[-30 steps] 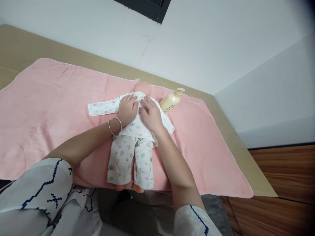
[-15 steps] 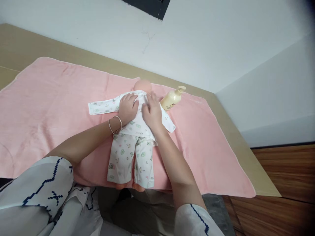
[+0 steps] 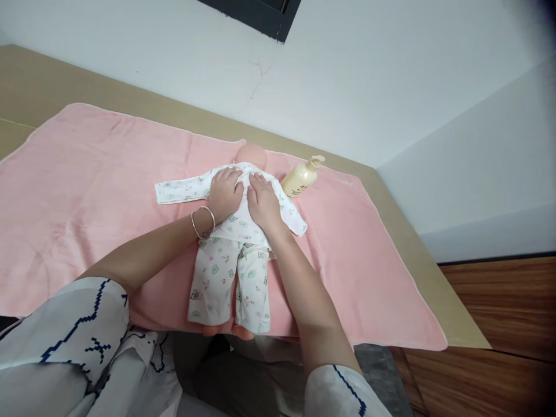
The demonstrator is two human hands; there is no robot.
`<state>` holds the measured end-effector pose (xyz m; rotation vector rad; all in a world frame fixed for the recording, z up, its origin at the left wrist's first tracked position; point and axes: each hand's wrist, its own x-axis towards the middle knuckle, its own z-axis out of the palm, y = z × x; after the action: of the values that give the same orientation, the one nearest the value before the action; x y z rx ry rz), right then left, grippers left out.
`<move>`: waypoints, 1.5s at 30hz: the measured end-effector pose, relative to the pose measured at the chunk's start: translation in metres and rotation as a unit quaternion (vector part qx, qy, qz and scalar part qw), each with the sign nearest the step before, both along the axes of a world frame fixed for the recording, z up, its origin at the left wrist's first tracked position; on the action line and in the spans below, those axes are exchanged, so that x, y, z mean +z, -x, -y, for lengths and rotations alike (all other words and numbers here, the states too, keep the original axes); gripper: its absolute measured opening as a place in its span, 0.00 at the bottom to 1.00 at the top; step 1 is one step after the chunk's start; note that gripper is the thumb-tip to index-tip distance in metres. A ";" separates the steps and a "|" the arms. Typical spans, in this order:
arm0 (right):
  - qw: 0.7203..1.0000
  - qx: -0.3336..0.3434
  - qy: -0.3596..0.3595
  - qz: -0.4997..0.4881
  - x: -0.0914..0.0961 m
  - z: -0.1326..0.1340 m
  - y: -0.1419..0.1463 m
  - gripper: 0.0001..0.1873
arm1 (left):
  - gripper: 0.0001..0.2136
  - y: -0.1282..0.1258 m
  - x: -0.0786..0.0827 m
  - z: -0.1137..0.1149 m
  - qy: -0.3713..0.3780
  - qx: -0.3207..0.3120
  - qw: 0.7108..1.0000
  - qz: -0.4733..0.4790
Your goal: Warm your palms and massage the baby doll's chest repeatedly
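Note:
A baby doll [image 3: 237, 255] in white printed pyjamas lies on a pink towel [image 3: 87, 191], head [image 3: 251, 154] toward the wall and feet at the table's near edge. My left hand [image 3: 225, 193], with two bangles on the wrist, lies flat on the left side of the doll's chest, fingers together and stretched out. Beside it my right hand [image 3: 262, 200] rests flat on the right side of the chest, fingers extended toward the collar. Both palms press the white shirt; neither grips anything.
A cream pump bottle [image 3: 299, 178] lies on the towel just right of the doll's head. The towel covers a beige table [image 3: 417, 255] against a white wall. A wooden floor [image 3: 499, 324] shows at right. My patterned sleeves fill the bottom.
My right hand has slid a little left and down on the doll's chest, closer to my left hand. The left hand has stayed put.

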<state>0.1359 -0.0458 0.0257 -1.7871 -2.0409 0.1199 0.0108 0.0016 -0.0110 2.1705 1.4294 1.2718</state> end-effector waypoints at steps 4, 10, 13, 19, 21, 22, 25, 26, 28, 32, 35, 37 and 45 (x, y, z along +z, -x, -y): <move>0.997 -0.003 0.033 0.065 0.013 -0.003 0.008 0.28 | 0.21 0.001 0.000 0.001 0.002 -0.003 1.000 -0.005; 0.983 0.011 0.107 0.147 0.038 -0.011 0.014 0.25 | 0.21 0.002 -0.001 0.000 0.000 -0.002 1.000 -0.009; 0.982 0.019 0.098 0.158 0.039 -0.010 0.014 0.25 | 0.21 0.002 -0.001 0.000 0.000 -0.001 1.000 -0.012; 0.987 0.018 0.073 0.141 0.028 -0.006 0.012 0.28 | 0.21 0.003 0.001 -0.001 0.003 -0.005 1.000 -0.022; 0.987 0.019 0.079 0.138 0.029 -0.004 0.009 0.29 | 0.21 0.002 0.003 0.002 0.013 -0.003 0.999 -0.032; 0.987 0.022 0.087 0.135 0.032 -0.003 0.006 0.30 | 0.21 0.002 0.006 0.004 0.018 0.000 0.999 -0.037; 0.986 0.047 0.104 0.124 0.051 0.006 -0.009 0.28 | 0.24 -0.003 0.022 0.021 0.027 0.005 0.999 -0.032; 0.987 0.056 0.099 0.116 0.060 0.009 -0.015 0.27 | 0.25 -0.005 0.030 0.028 0.030 -0.003 0.999 -0.020; 0.993 0.069 0.065 0.076 0.075 0.016 -0.029 0.27 | 0.27 -0.012 0.048 0.042 0.047 -0.046 0.998 0.019; 0.995 -0.006 -0.087 -0.044 0.089 0.017 -0.061 0.27 | 0.25 -0.034 0.084 0.049 0.151 -0.197 0.950 0.189; 0.974 -0.121 -0.172 -0.080 0.081 0.003 -0.086 0.28 | 0.29 -0.060 0.098 0.025 0.272 -0.303 0.866 0.290; 0.970 -0.146 -0.173 -0.091 0.072 -0.007 -0.099 0.30 | 0.33 -0.078 0.101 -0.001 0.303 -0.344 0.835 0.305; 0.985 -0.110 -0.107 -0.080 0.055 -0.029 -0.107 0.34 | 0.41 -0.118 0.108 -0.046 0.380 -0.318 0.764 0.413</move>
<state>0.2425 -0.0173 0.0803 -1.7908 -1.6669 -0.0197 0.1286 0.0480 0.0971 1.1005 0.5597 0.9180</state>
